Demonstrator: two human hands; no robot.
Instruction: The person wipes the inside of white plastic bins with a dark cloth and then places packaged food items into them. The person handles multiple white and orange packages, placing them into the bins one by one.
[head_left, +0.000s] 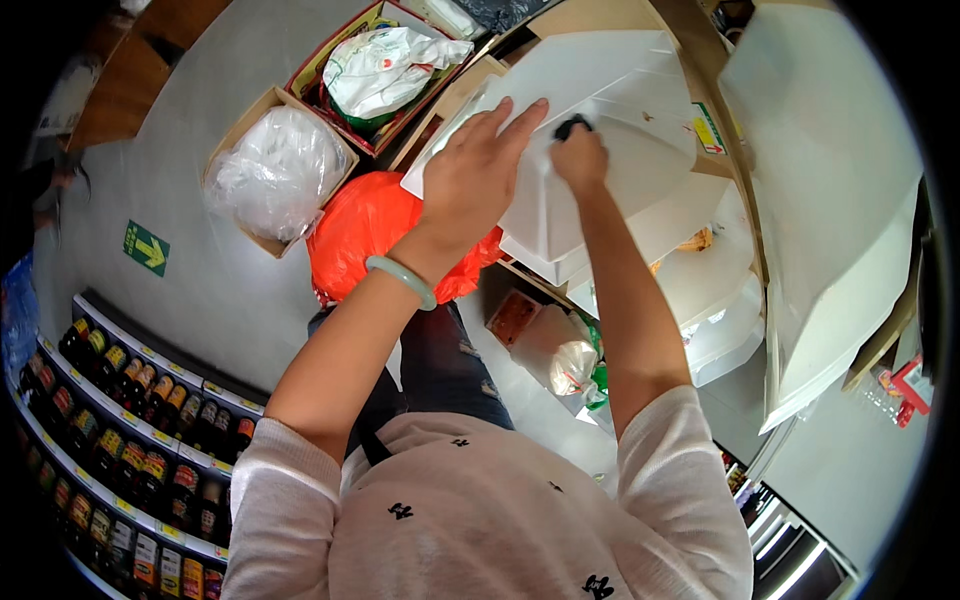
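A white translucent plastic bin (637, 90) lies tilted in front of me. My left hand (476, 161) rests on its left side with the fingers spread; the thumb is out of sight. A pale green bangle (401, 279) circles that wrist. Inside the bin, my right hand (583, 159) is closed around a small black object (572, 126), perhaps a cloth or a brush, pressed close to the inner wall. Motion blur hides its exact kind. A small brown speck (647, 116) shows on the wall to the right of it.
An orange-red plastic bag (364, 232) sits below my left hand. Left of it are a cardboard box (279, 247) of clear bags and a red carton (304, 79). More white bins (724, 352) stand at right. Bottled goods fill a shelf (142, 397) at lower left.
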